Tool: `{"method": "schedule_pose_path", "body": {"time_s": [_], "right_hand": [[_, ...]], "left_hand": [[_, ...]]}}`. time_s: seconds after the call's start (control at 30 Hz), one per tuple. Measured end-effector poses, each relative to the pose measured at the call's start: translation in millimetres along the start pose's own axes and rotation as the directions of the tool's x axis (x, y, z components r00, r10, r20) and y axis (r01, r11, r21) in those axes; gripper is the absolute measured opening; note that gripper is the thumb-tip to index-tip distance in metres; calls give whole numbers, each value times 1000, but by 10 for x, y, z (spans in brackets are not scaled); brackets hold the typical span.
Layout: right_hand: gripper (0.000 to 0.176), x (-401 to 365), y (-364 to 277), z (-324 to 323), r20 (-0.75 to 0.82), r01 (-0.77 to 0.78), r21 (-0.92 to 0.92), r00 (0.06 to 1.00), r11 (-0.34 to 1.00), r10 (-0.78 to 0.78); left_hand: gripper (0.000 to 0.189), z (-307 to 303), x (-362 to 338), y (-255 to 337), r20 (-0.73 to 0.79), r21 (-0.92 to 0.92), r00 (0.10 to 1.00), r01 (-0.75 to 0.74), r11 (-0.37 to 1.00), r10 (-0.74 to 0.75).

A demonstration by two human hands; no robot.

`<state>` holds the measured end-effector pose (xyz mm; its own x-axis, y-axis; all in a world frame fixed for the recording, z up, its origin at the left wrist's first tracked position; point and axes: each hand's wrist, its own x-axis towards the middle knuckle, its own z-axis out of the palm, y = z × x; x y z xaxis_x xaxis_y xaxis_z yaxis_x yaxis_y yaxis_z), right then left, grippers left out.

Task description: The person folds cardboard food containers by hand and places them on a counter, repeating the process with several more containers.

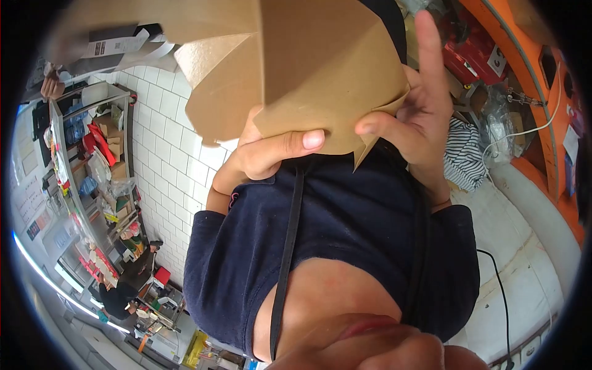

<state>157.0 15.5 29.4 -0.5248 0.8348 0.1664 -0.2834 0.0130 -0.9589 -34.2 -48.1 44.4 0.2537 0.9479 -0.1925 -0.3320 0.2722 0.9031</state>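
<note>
A large piece of brown cardboard (333, 74), creased down its length, is held up in front of my navy shirt. My left hand (271, 147) grips its lower edge, the thumb lying flat on the face and the other fingers mostly hidden behind. At the lower right corner, beside a pointed flap (365, 151), my right hand (419, 117) pinches the cardboard. Its thumb presses on the surface while the index finger sticks out straight. Part of the cardboard runs out of view at the top.
A shelf rack (92, 166) full of packets stands along the white tiled wall (163, 135). Another person (117, 299) is at the lower left; a hand (52, 85) shows at upper left. On the right are an orange frame (536, 74), a striped cloth (465, 154) and a black cable (502, 290).
</note>
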Motion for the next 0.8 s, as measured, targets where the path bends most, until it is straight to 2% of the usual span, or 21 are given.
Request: {"method": "schedule_pose_path", "body": {"time_s": [0.07, 0.1, 0.13, 0.2, 0.23, 0.27, 0.33, 0.37, 0.4, 0.47, 0.5, 0.53, 0.57, 0.6, 0.63, 0.67, 0.73, 0.8], "right_hand": [[123, -27, 168, 42, -38, 1, 19, 999, 1000, 0], [125, 7, 244, 56, -45, 120, -13, 992, 993, -121], [125, 55, 191, -34, -39, 122, -4, 992, 992, -122], [126, 159, 13, -309, 264, 146, -403, 964, 903, -38], [100, 226, 109, -307, 110, 261, -302, 965, 917, -239], [100, 245, 83, -352, 114, 260, -298, 965, 918, -236], [63, 265, -24, -480, 338, 162, -619, 938, 769, 74], [36, 225, 17, -454, 346, 267, -650, 938, 712, -36], [36, 189, 43, -464, 346, 267, -653, 938, 709, -34], [35, 110, 70, -489, 448, 413, -634, 885, 654, -125], [32, 82, 40, -466, 410, 417, -623, 895, 662, -178], [32, 57, 45, -489, 407, 409, -621, 898, 669, -171], [29, 41, 55, -537, 427, 466, -634, 876, 617, -223], [27, 46, 71, -575, 447, 525, -645, 849, 556, -282], [27, 58, 82, -590, 442, 527, -643, 848, 556, -292], [25, 56, 86, -601, 465, 556, -645, 830, 524, -308], [24, 32, 114, -660, 484, 578, -647, 815, 498, -317], [19, 37, 170, -753, 540, 637, -513, 761, 576, -360]], "left_hand": [[43, 1, 66, 42, 37, 68, 999, -6, 998, 3], [45, -26, 114, 59, 79, 134, 997, -15, 991, 4], [49, -138, 149, 1, 95, 94, 993, 67, 993, -76], [50, -351, 287, -83, 218, -243, 950, 273, 931, -221], [48, -377, 347, -103, 321, -324, 920, 331, 886, -226], [48, -343, 360, -124, 316, -328, 922, 329, 886, -225], [61, -270, 395, -150, 246, -171, 863, 487, 857, -441], [59, -261, 381, -202, 188, -209, 856, 513, 832, -481], [59, -241, 379, -255, 191, -210, 857, 511, 833, -478], [54, -208, 348, -375, 310, -437, 848, 528, 728, -429], [63, -218, 283, -442, 398, -568, 862, 500, 654, -314], [63, -163, 196, -510, 397, -572, 860, 505, 646, -320], [66, -83, 121, -563, 341, -583, 916, 384, 717, -213], [69, -38, 110, -574, 286, -577, 953, 252, 777, -96], [67, -8, 161, -500, 318, -448, 941, 254, 857, -113], [67, -4, 183, -500, 317, -442, 941, 259, 859, -120], [65, -5, 226, -526, 292, -244, 923, 325, 914, -250], [64, -1, 247, -546, 301, -260, 922, 326, 909, -245]]}}
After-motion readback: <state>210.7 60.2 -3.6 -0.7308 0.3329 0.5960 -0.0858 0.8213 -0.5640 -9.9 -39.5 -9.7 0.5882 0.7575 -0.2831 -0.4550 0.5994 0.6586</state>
